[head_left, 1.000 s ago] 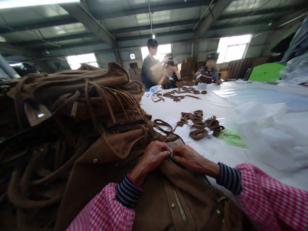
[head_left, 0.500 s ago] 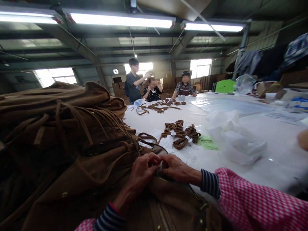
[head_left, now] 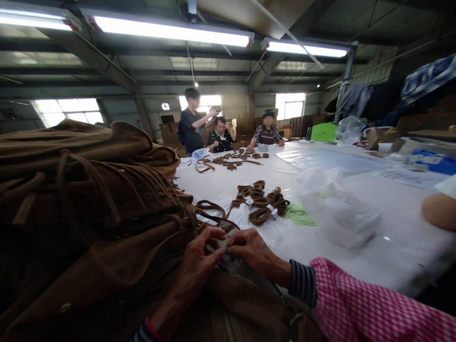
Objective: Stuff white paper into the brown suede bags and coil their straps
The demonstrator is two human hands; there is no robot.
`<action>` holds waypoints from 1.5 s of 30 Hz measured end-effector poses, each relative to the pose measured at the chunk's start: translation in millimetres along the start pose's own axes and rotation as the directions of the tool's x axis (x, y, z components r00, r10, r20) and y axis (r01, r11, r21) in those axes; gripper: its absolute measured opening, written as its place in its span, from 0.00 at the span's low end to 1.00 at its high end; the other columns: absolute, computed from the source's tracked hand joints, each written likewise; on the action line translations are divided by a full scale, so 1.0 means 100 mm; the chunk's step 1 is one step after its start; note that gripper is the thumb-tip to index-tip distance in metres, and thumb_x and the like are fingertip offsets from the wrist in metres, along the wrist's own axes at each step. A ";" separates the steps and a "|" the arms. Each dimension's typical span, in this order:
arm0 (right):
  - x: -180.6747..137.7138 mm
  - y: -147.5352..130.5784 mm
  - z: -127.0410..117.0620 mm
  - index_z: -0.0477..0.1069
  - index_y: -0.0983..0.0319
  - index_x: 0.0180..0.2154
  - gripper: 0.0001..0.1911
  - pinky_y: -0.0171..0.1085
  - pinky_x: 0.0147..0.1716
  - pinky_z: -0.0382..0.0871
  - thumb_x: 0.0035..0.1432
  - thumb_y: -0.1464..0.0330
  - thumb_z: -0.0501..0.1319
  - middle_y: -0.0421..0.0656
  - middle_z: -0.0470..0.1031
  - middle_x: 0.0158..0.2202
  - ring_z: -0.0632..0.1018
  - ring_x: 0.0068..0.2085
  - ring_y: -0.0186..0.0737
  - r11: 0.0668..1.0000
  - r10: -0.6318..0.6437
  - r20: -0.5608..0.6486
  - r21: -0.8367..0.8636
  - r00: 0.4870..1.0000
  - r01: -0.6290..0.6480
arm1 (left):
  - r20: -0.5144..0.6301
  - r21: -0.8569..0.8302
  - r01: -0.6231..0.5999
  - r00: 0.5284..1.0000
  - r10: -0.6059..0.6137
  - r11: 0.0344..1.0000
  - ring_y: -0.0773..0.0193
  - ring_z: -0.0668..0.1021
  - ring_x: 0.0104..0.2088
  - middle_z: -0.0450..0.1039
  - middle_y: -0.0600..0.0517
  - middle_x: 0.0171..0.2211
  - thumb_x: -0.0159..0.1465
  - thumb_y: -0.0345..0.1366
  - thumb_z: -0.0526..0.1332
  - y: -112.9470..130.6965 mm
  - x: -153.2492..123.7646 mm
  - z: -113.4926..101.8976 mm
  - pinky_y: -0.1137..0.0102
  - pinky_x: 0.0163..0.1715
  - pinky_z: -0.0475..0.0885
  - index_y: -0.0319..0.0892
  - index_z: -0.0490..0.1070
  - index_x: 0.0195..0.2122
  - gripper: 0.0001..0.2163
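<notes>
A brown bag (head_left: 245,294) with a zipper and metal fittings lies in front of me, below both hands. Over its opening, my left hand (head_left: 201,256) is curled, its thumb meeting the fingertips of my right hand (head_left: 251,249). My right hand is closed in a pinch. Whatever lies between the fingertips is too small or hidden to make out. Beyond the fingers, a grey-brown lining (head_left: 230,227) shows at the bag's edge, and a brown strap loop (head_left: 210,206) lies just past it.
A tall pile of brown bags (head_left: 89,175) rises on the left. Bundled straps (head_left: 269,204), a green cloth (head_left: 299,214) and crumpled clear plastic (head_left: 342,209) lie on the white table (head_left: 392,237). Three people are at the far side; another person's arm (head_left: 440,211) enters at right.
A whitish bit between my fingers is no longer visible. My left index finger and thumb have spread a little apart. The view has shifted slightly right.
</notes>
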State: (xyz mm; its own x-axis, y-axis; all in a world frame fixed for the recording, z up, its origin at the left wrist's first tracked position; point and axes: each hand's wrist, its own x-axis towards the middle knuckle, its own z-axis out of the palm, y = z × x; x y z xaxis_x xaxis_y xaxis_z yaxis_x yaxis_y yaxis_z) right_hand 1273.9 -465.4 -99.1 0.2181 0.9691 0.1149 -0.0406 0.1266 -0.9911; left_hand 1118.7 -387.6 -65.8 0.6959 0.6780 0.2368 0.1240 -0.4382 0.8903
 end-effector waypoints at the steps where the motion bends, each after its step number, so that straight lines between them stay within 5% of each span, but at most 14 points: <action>1: -0.01 -0.01 -0.01 0.75 0.64 0.26 0.09 0.30 0.19 0.57 0.49 0.65 0.69 0.37 0.72 0.21 0.67 0.20 0.30 1.000 -0.009 -0.015 -0.008 1.000 0.009 | 0.057 0.013 0.016 0.998 -0.017 1.000 0.61 0.78 0.36 0.79 0.51 0.39 0.55 0.35 0.65 -0.01 0.01 -0.01 0.71 0.35 0.69 0.43 0.77 0.43 0.13; 4: -0.05 -0.04 -0.01 0.76 0.64 0.27 0.04 0.29 0.18 0.58 0.50 0.69 0.65 0.37 0.73 0.22 0.68 0.20 0.30 0.994 -0.060 -0.046 -0.096 0.997 0.056 | 0.181 0.031 0.065 0.981 -0.070 0.997 0.58 0.79 0.37 0.81 0.50 0.35 0.55 0.36 0.65 -0.06 0.04 -0.03 0.70 0.37 0.69 0.41 0.80 0.39 0.11; 9: -0.07 -0.08 0.00 0.76 0.64 0.27 0.05 0.29 0.18 0.59 0.51 0.68 0.67 0.36 0.71 0.21 0.67 0.19 0.29 0.983 -0.103 -0.060 -0.158 0.993 0.092 | 0.124 0.026 0.093 0.988 -0.095 0.995 0.60 0.76 0.31 0.79 0.50 0.27 0.55 0.45 0.66 -0.09 0.07 -0.01 0.70 0.33 0.66 0.39 0.82 0.30 0.13; 22: -0.05 -0.23 -0.15 0.77 0.65 0.31 0.13 0.30 0.19 0.60 0.52 0.61 0.70 0.38 0.73 0.23 0.69 0.21 0.30 0.983 -0.029 0.152 -0.175 0.988 0.056 | 0.167 0.133 -0.056 0.985 0.033 0.989 0.62 0.74 0.34 0.75 0.52 0.30 0.62 0.40 0.62 -0.04 -0.02 -0.02 0.70 0.36 0.64 0.41 0.81 0.32 0.10; 25: -0.05 -0.33 -0.23 0.78 0.65 0.36 0.14 0.30 0.20 0.61 0.53 0.60 0.68 0.39 0.74 0.25 0.71 0.24 0.32 0.961 -0.022 0.092 -0.274 0.996 0.046 | 0.177 0.084 -0.002 0.984 -0.013 0.996 0.63 0.73 0.32 0.74 0.53 0.28 0.62 0.40 0.62 -0.05 -0.01 -0.03 0.70 0.35 0.63 0.40 0.79 0.31 0.10; 31: -0.20 -0.52 -0.74 0.77 0.63 0.38 0.17 0.32 0.23 0.65 0.51 0.58 0.67 0.44 0.78 0.31 0.75 0.31 0.38 0.918 -0.069 -0.207 -0.396 0.976 -0.020 | 0.170 -0.081 0.103 0.982 -0.088 0.991 0.64 0.73 0.29 0.73 0.53 0.26 0.59 0.40 0.63 -0.06 0.03 -0.01 0.71 0.34 0.64 0.39 0.74 0.30 0.09; 38: -0.46 -0.44 -1.39 0.76 0.62 0.31 0.14 0.34 0.23 0.63 0.52 0.57 0.64 0.43 0.76 0.28 0.75 0.28 0.39 0.824 -0.055 -0.291 -0.553 0.955 -0.121 | 0.207 -0.070 0.101 0.975 -0.084 0.992 0.65 0.69 0.29 0.69 0.54 0.26 0.60 0.43 0.63 -0.07 0.03 -0.02 0.72 0.32 0.62 0.40 0.71 0.30 0.11; 41: -0.51 -0.50 -1.69 0.76 0.60 0.31 0.11 0.37 0.30 0.66 0.56 0.59 0.61 0.41 0.75 0.27 0.75 0.30 0.40 0.682 -0.189 -0.282 -0.727 0.941 -0.081 | 0.222 -0.015 0.099 0.971 -0.093 0.995 0.66 0.67 0.28 0.67 0.55 0.26 0.60 0.45 0.63 -0.08 0.05 -0.03 0.73 0.30 0.61 0.40 0.72 0.30 0.12; 45: -0.54 -0.64 -2.09 0.76 0.59 0.33 0.11 0.39 0.35 0.65 0.60 0.62 0.58 0.42 0.78 0.30 0.77 0.33 0.42 0.394 -0.267 -0.301 -0.901 0.916 -0.182 | 0.236 0.011 0.112 0.965 -0.112 0.994 0.64 0.68 0.29 0.68 0.53 0.26 0.60 0.47 0.63 -0.08 0.07 -0.05 0.73 0.29 0.63 0.40 0.73 0.30 0.14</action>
State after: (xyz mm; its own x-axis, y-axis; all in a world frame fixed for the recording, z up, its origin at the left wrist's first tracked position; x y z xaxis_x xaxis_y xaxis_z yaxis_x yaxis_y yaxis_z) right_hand 1468.9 -569.9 -55.3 0.5042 0.7898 0.3491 0.8228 -0.3167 -0.4719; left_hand 1118.7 -376.4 -69.2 0.8250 0.5639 0.0374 0.2091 -0.3660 0.9068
